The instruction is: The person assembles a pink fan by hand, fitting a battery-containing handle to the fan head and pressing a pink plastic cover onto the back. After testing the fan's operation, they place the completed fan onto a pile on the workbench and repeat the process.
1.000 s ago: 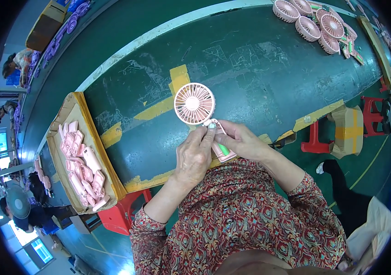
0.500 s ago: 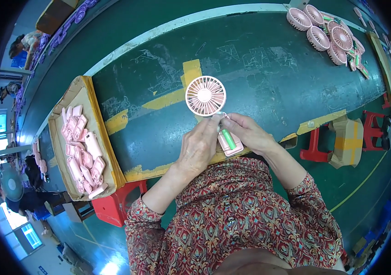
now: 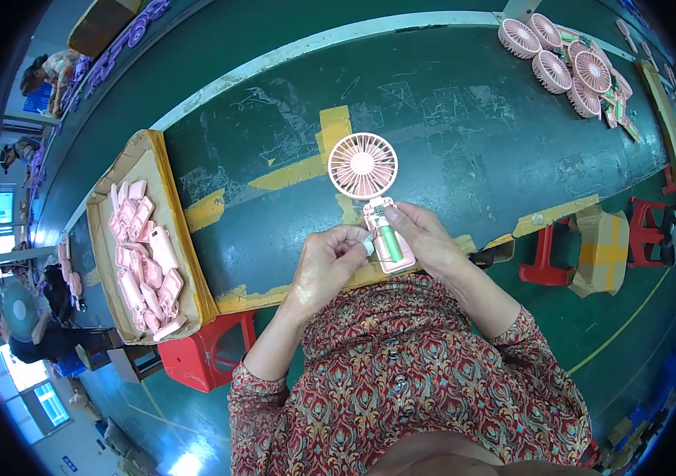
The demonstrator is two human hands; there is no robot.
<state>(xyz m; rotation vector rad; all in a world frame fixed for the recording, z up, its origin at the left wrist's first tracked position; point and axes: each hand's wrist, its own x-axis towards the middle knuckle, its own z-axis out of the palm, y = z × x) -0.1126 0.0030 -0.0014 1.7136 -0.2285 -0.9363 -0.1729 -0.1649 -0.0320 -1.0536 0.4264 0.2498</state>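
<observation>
Far left of the pink handheld fan [image 3: 371, 190], a cardboard tray [image 3: 155, 170] on the green workbench [image 3: 465, 103] holds a heap of pink handle shells [image 3: 146, 258]. Just left of the fan's open handle, the left hand [image 3: 328, 262] pinches a small white piece [image 3: 368, 247] against it. The fan lies flat, round head pointing away, a green battery [image 3: 388, 242] showing in the handle. The right hand [image 3: 427, 238] grips the handle from the right. Far up and right of the fan lies a cluster of more pink fans [image 3: 560, 51]
</observation>
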